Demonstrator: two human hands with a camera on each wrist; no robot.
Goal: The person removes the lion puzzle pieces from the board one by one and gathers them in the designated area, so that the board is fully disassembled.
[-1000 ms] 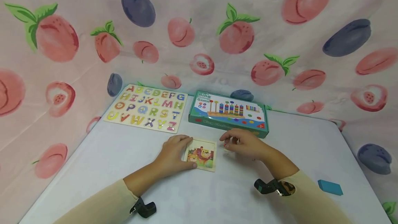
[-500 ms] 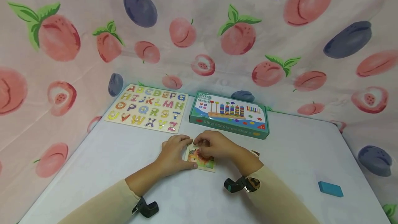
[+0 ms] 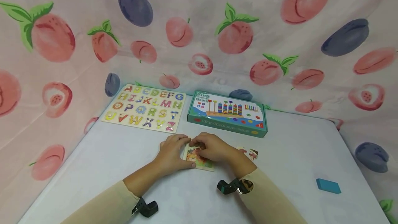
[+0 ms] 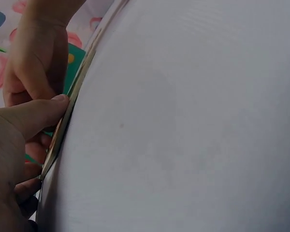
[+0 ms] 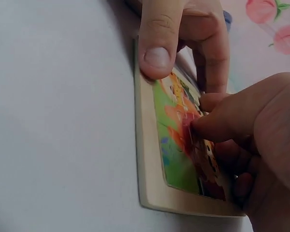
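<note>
The puzzle [image 5: 176, 154] is orange and green; near the white table's [image 3: 289, 141] right edge, a teal block [image 3: 328, 186]; fruit-printed pink cloth [image 3: 214, 47] behind.

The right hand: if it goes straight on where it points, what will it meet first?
Most likely the left hand, at the left edge of the puzzle; depth is unclear, so the puzzle may come first.
</note>
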